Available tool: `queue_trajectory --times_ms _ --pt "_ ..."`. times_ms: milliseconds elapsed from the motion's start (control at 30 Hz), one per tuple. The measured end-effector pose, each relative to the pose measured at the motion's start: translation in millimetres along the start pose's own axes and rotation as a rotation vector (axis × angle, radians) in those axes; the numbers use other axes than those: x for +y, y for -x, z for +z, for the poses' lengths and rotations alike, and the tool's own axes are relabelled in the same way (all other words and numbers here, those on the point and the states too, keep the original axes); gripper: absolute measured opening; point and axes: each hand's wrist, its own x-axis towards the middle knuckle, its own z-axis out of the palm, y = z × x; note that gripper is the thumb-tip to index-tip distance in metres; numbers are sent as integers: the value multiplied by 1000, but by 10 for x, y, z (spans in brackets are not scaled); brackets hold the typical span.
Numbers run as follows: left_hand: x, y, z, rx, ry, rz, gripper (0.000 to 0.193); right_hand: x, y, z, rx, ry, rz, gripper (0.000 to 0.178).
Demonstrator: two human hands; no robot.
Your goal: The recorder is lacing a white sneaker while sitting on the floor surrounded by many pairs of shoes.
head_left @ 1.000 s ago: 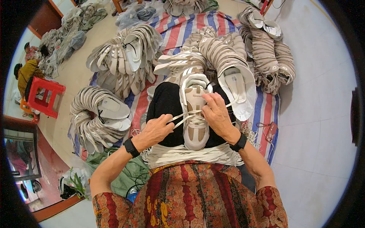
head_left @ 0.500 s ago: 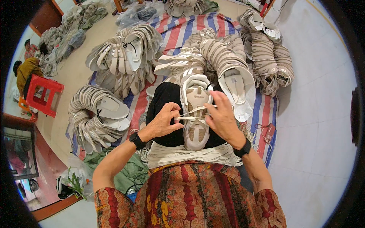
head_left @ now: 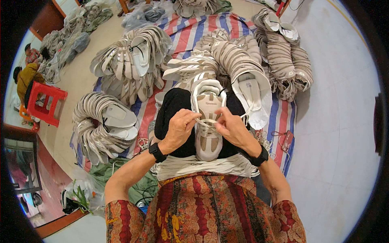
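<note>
From where I'm standing, I can see a beige and white shoe [head_left: 208, 150] set on the person's lap between the knees of the black trousers [head_left: 173, 109], toe toward the body, opening facing away. A pale lace [head_left: 208, 120] crosses its front. The left hand [head_left: 178, 129] is at the shoe's left side, thumb and fingertips pinched together on the lace. The right hand [head_left: 233, 128] is over the right side, fingers curled and a little apart; it touches the lace there, but I can't tell how firmly it grips. A loose length of lace trails off past its knuckles.

I'd judge this shoe partly laced: strands cross it toward the toe end, while the upper part of the tongue [head_left: 208, 102] shows no strand over it. That upper stretch and the loose ends look left over. A thick bundle of laces [head_left: 202, 167] lies across the near edge of the lap.

Plenty of other shoes are about on the striped sheet [head_left: 188, 34]: a curled ring of them [head_left: 83, 125] by its left edge, a heap [head_left: 127, 60] beyond that, a nested arch [head_left: 235, 52] just past the lap, and upright stacks [head_left: 281, 60] by the right edge. From here I can't make out whether any of those are laced.
</note>
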Motion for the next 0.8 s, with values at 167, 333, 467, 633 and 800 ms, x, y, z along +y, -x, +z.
queue_trajectory --times_ms 167,333,467,633,800 --pt "22 22 -66 -194 -16 -35 8 10 -163 35 -152 -110 182 33" --pt "-107 3 -22 -274 37 -256 12 173 -179 -51 119 -636 443 15" --pt "-80 -76 -98 -125 -21 -211 10 441 6 -575 298 -858 426 21" --pt "18 -278 -63 -28 -82 -60 10 177 -38 -504 -78 141 201 46" --pt "20 -447 212 -98 -305 355 15 237 -89 -377 -192 365 -175 48"
